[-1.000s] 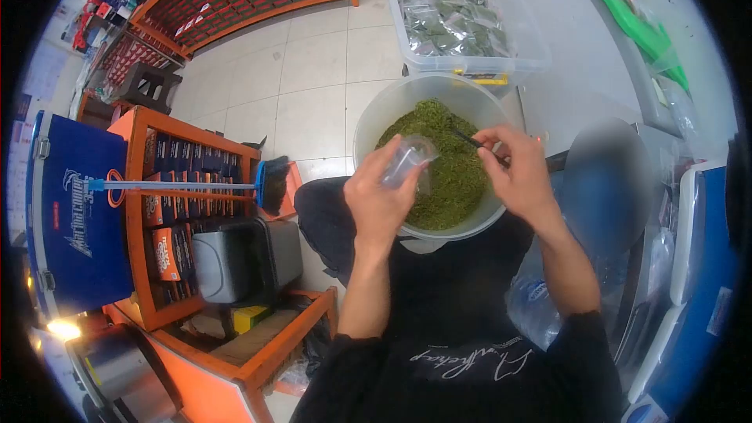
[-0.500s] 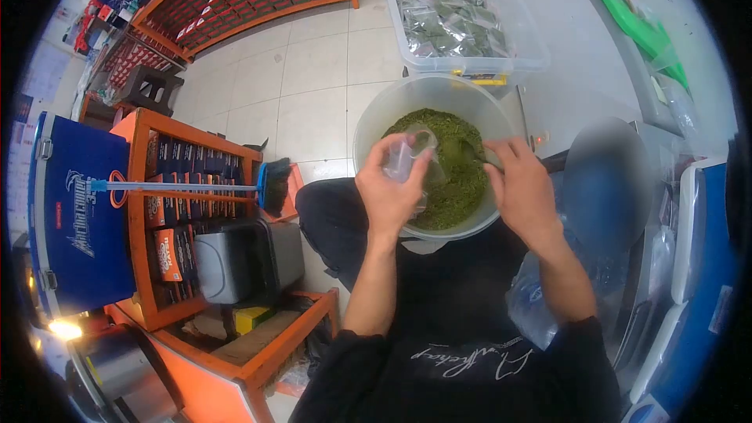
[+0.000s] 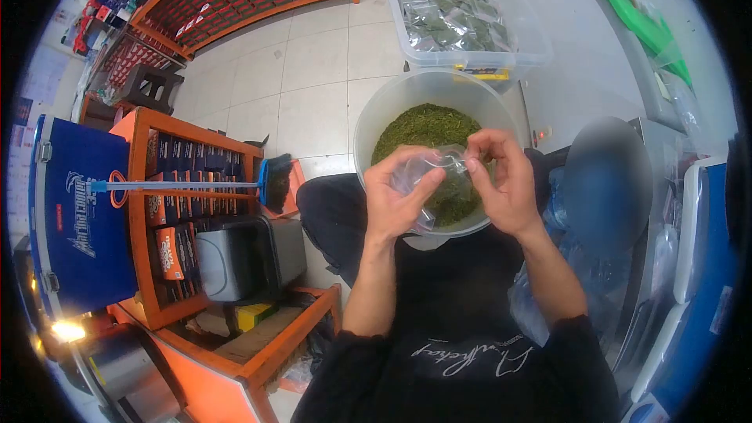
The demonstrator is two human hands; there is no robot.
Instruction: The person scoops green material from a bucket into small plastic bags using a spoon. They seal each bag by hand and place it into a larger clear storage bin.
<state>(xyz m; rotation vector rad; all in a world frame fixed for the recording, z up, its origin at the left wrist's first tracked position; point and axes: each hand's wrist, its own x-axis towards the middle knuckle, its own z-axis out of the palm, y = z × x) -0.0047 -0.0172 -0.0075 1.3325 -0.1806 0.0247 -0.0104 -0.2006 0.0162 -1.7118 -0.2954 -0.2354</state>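
A round translucent tub of chopped green dried leaf stands in front of me. Above it, my left hand is closed around a small clear plastic bag, thumb on the near side. My right hand pinches the bag's right edge near its top between thumb and fingers. No leaf can be made out inside the bag; the green seen through it may be the tub's contents.
Past the tub, a clear bin holds many small filled bags. To the left are an orange shelf, a broom, a grey bin and a blue cooler. Plastic wrap lies on the right.
My right hand has moved left and nearer to me, from the tub's right side to the bag's edge. My left hand has lowered slightly, and the bag now spreads between both hands.
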